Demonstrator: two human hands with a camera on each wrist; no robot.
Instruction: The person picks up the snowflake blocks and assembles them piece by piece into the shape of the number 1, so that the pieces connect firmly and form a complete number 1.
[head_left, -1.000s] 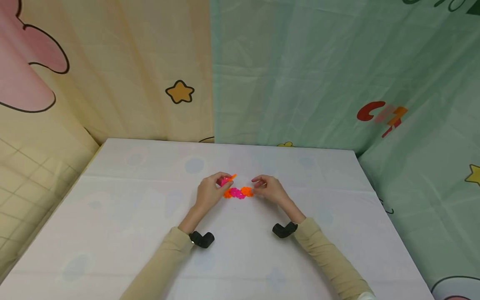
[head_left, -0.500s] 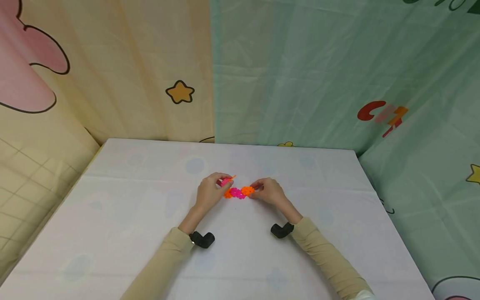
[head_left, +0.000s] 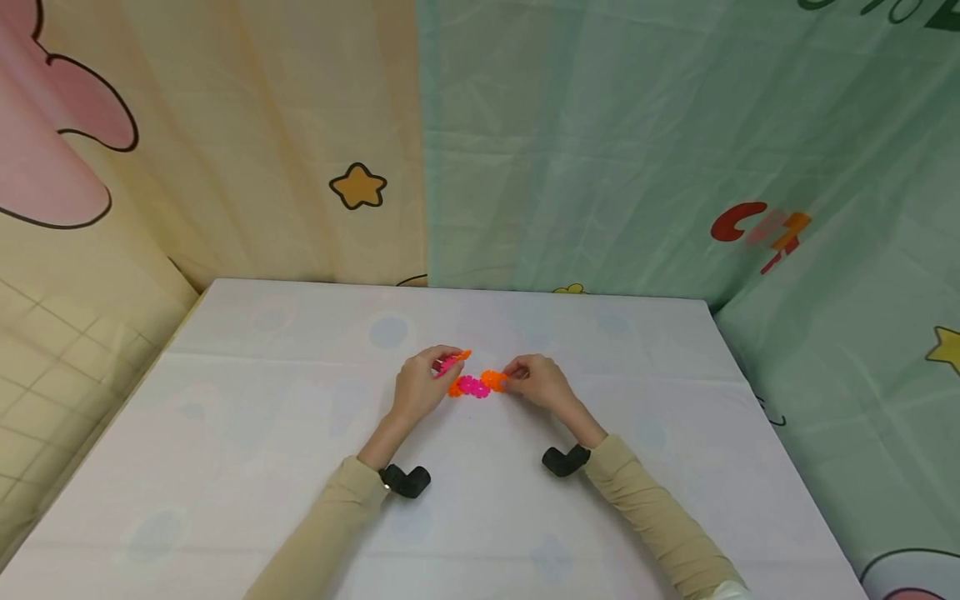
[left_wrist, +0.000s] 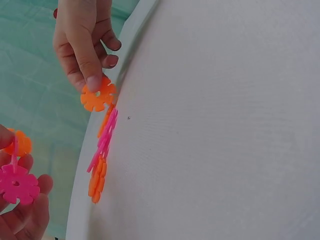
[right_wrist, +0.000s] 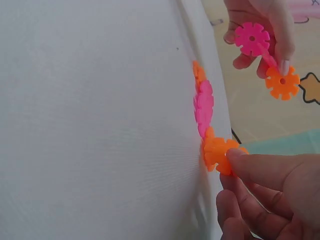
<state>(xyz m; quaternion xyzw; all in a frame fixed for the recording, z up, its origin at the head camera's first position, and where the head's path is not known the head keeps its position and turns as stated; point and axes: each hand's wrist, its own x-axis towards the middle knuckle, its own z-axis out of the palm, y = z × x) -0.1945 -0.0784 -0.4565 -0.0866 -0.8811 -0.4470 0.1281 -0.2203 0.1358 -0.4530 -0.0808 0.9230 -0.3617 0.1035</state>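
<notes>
Near the far middle of the table, my left hand (head_left: 418, 385) holds several linked notched discs. A pink disc (right_wrist: 245, 45) and an orange disc (right_wrist: 290, 88) of that linked group show in the right wrist view. My right hand (head_left: 542, 382) pinches another orange notched disc (left_wrist: 93, 103) between thumb and fingers. On the tabletop between the hands lie pink discs (right_wrist: 204, 107), overlapping each other, and orange discs (left_wrist: 97, 182) at the end nearer my left hand. Another orange disc sits just beside the pinched one, partly hidden behind it.
A pale cloth with faint spots covers the table (head_left: 480, 517). Behind it hang a cream curtain (head_left: 262, 167) and a green curtain (head_left: 600, 150) with printed figures. A black wrist mount (head_left: 405, 482) sits on the left forearm, another mount (head_left: 566, 461) on the right.
My right hand has moved in to the orange discs, and its fingers have closed on one. My left hand stays in place, with its linked discs turned slightly.
</notes>
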